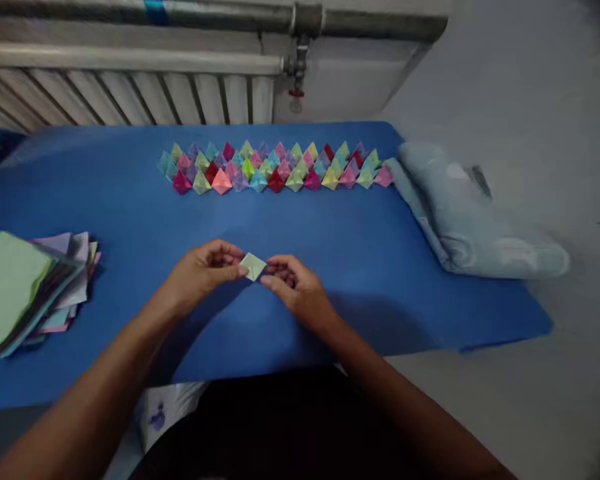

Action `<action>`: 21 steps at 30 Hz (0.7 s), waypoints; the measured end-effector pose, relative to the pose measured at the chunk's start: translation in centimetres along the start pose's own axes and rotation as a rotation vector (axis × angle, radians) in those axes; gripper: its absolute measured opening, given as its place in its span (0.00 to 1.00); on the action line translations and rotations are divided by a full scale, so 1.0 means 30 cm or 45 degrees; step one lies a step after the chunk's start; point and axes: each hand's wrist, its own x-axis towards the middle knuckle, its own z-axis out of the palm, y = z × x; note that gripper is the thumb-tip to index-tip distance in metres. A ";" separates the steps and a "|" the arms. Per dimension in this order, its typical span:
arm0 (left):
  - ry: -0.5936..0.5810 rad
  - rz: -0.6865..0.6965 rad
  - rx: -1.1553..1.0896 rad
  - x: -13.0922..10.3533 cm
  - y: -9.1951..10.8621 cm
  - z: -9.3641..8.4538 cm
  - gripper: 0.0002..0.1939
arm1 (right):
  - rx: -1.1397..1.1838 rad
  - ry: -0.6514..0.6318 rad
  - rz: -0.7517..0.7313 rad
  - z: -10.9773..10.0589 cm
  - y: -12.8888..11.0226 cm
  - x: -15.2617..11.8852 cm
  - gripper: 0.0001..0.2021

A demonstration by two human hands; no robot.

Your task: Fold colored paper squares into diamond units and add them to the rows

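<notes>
A small pale green piece of folded paper (253,266) is held up in front of me over the blue table, shaped like a diamond with a crease near its lower middle. My left hand (203,272) pinches its left corner, thumb in front and fingers behind. At the right corner, the curled fingers of my right hand (297,288) close in on the paper, the thumb just below that corner. Beyond my hands, several rows of folded paper pieces (276,181) in many colours stand close together, their points upward.
Square paper sheets (10,287) lie in a loose stack on the left of the blue table (145,220). A folded light blue blanket (473,220) rests at the right edge. Along the back are a white radiator (155,93) and a pipe (220,17) with a valve.
</notes>
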 end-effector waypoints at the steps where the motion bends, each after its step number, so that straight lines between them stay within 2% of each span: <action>1: 0.042 0.019 -0.059 -0.016 -0.015 0.018 0.18 | 0.071 -0.030 0.019 0.013 -0.004 -0.003 0.13; 3: 0.087 0.051 -0.134 -0.043 -0.043 0.050 0.18 | 0.145 -0.063 0.034 0.035 -0.010 -0.009 0.09; 6: 0.088 0.071 -0.153 -0.065 -0.071 0.069 0.16 | 0.105 -0.041 0.019 0.043 -0.010 -0.013 0.07; 8: 0.021 0.095 -0.065 -0.071 -0.073 0.063 0.15 | -0.080 -0.006 -0.065 0.036 -0.006 -0.015 0.07; 10: -0.073 0.179 0.148 -0.073 -0.064 0.046 0.12 | -0.306 0.001 -0.206 0.025 -0.002 -0.016 0.08; 15: -0.204 0.630 0.832 -0.056 -0.050 0.009 0.06 | -0.759 -0.090 -0.539 0.006 0.000 -0.008 0.06; 19: -0.098 1.102 1.207 -0.041 -0.098 0.017 0.08 | -1.237 -0.109 -0.772 -0.005 0.000 0.007 0.06; 21: -0.010 1.255 1.377 -0.047 -0.128 0.031 0.11 | -1.427 -0.135 -0.861 -0.010 0.008 0.007 0.08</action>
